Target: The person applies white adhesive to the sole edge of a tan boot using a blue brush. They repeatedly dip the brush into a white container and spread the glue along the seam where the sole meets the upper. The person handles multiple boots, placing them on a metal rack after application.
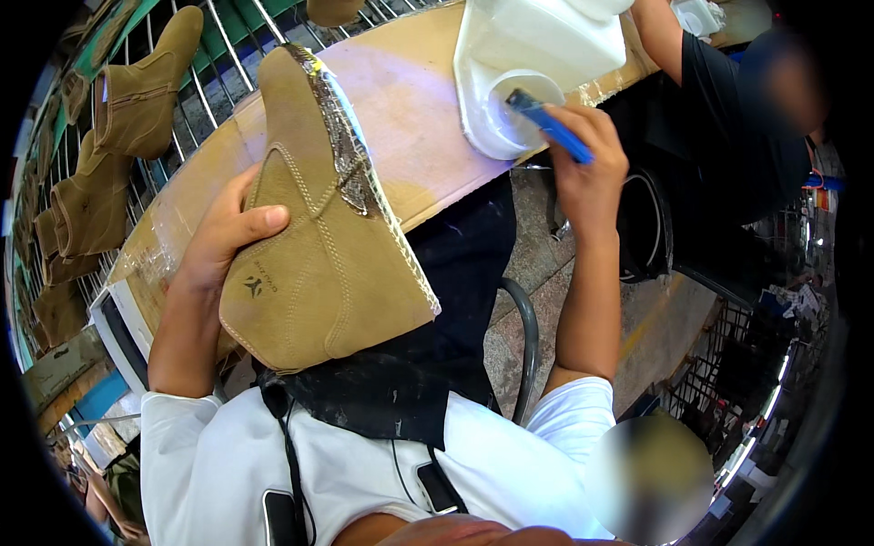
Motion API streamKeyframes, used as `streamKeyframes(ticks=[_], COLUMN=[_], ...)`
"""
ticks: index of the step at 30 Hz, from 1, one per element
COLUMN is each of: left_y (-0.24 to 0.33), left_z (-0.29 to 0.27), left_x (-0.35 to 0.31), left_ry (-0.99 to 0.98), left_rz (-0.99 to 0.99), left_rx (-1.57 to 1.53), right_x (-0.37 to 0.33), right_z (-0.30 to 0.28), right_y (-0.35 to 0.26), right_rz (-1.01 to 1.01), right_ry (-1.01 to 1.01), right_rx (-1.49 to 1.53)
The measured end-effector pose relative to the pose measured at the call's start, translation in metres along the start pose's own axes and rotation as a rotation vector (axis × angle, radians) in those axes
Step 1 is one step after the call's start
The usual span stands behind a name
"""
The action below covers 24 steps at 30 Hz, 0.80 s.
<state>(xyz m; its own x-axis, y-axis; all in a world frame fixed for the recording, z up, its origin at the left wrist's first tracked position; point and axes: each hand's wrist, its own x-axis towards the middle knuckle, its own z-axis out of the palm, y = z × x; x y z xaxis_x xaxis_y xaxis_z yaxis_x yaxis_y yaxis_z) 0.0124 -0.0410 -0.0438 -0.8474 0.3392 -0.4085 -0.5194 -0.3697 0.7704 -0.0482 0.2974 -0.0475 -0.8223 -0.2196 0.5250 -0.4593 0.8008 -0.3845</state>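
Cardboard covers the long work table [410, 118], and behind it a metal wire rack [214, 64] holds more tan boots [137, 91] standing in a row. It looks like a busy shoe workshop.

The person's left hand [223, 241] is wrapped around a tan suede boot [319, 246]. The thumb lies across the side and the fingers are hidden behind it. The boot is tipped over so its bottom edge faces up. That edge [341, 136] looks shiny and wet, maybe with glue. Holding it this way likely keeps the wet part off the table and easy to reach.

The right hand [587, 159] is closed on a blue-handled brush [551, 127]. The brush tip is poking into the round mouth of a white plastic jug [537, 55]. The jug lies tilted on the table, so the brush can probably dip in easily.

Both hands are well apart, each busy with its own thing. The person wears a white shirt and a dark apron [428, 346].

Another person's arm [655, 36] reaches in near the jug at the top right.
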Motion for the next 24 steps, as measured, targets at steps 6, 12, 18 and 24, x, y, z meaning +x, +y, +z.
streamKeyframes(ticks=[6,12,18,24], left_y=[0.004,0.003,0.002,0.003], left_z=[-0.001,-0.001,0.003,-0.001], left_x=[-0.003,0.003,0.001,0.001], left_ry=[0.037,0.001,-0.011,-0.013], left_rz=[0.013,-0.005,-0.002,0.001], left_rx=[-0.008,0.052,0.091,0.019], right_x=[-0.022,-0.027,-0.015,-0.017], right_z=[-0.006,0.007,-0.003,-0.022], right_y=[-0.018,-0.056,-0.087,-0.093], right_rz=[0.355,0.602,0.482,0.262], right_ry=[0.064,0.145,-0.052,-0.087], right_rx=[0.290,1.138,1.163,1.053])
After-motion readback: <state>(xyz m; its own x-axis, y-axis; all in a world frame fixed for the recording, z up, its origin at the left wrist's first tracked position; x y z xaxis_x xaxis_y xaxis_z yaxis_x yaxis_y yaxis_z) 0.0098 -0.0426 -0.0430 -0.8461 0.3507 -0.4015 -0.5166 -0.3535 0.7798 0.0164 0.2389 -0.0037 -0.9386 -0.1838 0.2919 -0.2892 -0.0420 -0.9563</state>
